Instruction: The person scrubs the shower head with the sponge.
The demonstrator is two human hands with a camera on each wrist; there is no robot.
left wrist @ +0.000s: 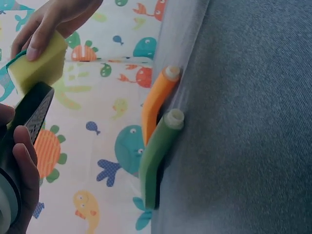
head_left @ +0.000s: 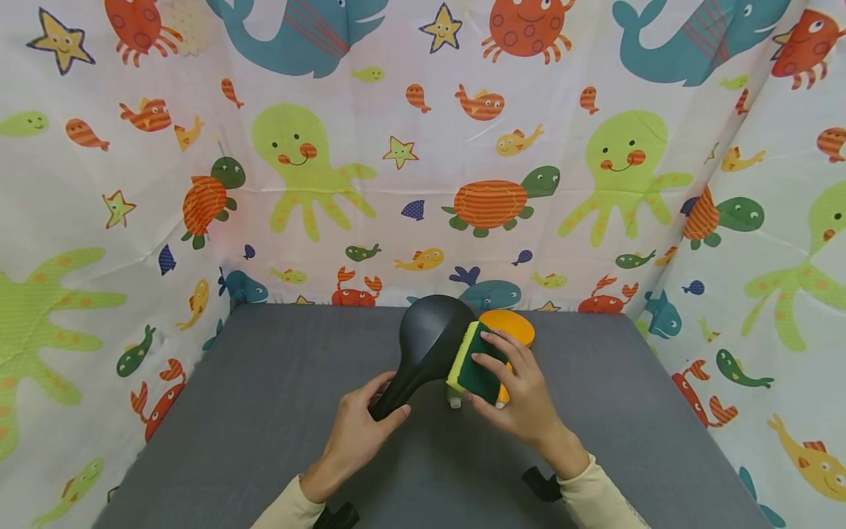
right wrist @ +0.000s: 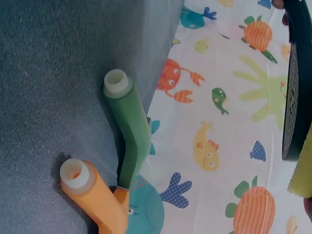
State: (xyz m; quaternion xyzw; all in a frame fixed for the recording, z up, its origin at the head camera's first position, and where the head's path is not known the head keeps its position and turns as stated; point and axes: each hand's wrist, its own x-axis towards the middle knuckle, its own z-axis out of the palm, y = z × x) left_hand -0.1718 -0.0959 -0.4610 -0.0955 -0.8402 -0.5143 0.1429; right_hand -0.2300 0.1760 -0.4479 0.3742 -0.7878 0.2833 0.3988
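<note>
My left hand (head_left: pixel 360 426) grips the handle of a black shower head (head_left: pixel 432 338), held above the table with its smooth back toward the head camera. Its perforated spray face (left wrist: pixel 41 112) shows in the left wrist view. With thumb and fingers, my right hand (head_left: pixel 522 386) pinches a sponge (head_left: pixel 485 382), yellow foam with a dark green scouring layer. The foam side sits right at the edge of the shower head's round end. Beneath them lie an orange shower head (head_left: pixel 509 327) and a green shower head (right wrist: pixel 131 131), largely hidden in the head view.
The grey tabletop (head_left: pixel 297 353) spreads around both hands. A curtain (head_left: pixel 396 242) printed with sea animals stands along the back and both sides. In the wrist views, the orange and green handles lie side by side with their pale threaded ends showing.
</note>
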